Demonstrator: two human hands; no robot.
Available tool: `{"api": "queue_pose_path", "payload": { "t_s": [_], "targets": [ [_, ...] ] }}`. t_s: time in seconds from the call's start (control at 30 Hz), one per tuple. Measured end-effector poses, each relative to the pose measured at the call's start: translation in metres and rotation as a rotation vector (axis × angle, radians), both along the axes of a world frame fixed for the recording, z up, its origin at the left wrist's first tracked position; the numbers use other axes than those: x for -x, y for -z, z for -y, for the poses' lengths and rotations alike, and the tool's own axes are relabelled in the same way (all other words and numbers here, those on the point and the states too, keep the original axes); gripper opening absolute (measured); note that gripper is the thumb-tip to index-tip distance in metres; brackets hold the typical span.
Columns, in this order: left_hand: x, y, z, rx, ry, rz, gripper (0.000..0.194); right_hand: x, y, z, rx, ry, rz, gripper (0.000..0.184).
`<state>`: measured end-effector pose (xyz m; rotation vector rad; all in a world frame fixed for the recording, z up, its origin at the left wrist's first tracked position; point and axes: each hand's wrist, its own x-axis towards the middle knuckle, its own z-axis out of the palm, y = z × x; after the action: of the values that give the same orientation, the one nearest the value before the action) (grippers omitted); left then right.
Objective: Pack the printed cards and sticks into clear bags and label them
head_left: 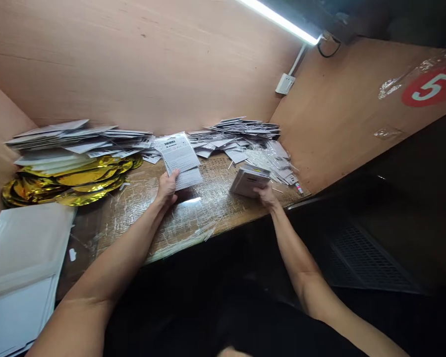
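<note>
My left hand (pixel 167 187) grips printed packaging cards (pixel 178 156) by their lower left edge. Their white faces carry small text, a barcode and a hang hole, and one card sits lower than the other. On the right, my right hand (pixel 265 193) is closed around a stack of similar cards (pixel 247 182), held tilted above the bench near its front edge. My two hands are well apart, with the tape-covered bench top (pixel 213 198) between them.
Heaps of cards lie along the back wall, left (pixel 82 136) and right (pixel 241 130). Gold foil pieces (pixel 70 181) lie at left, near white sheets (pixel 26 248). Clear plastic packets (pixel 271 158) lie at right. A light tube (pixel 282 22) hangs above.
</note>
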<state>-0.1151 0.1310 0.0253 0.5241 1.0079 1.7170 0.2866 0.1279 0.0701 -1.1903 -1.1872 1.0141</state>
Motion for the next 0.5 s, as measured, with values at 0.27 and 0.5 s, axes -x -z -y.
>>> {"api": "queue_pose_path", "payload": {
  "t_s": [0.27,0.5],
  "targets": [
    [-0.003,0.0,0.006,-0.049,0.065,-0.021,0.047,-0.006,-0.012,-0.029,0.328,-0.198,0.513,0.045],
    [-0.018,0.003,0.015,-0.154,0.148,-0.023,0.066,0.086,-0.023,-0.04,-0.04,-0.058,0.559,0.067]
  ]
}}
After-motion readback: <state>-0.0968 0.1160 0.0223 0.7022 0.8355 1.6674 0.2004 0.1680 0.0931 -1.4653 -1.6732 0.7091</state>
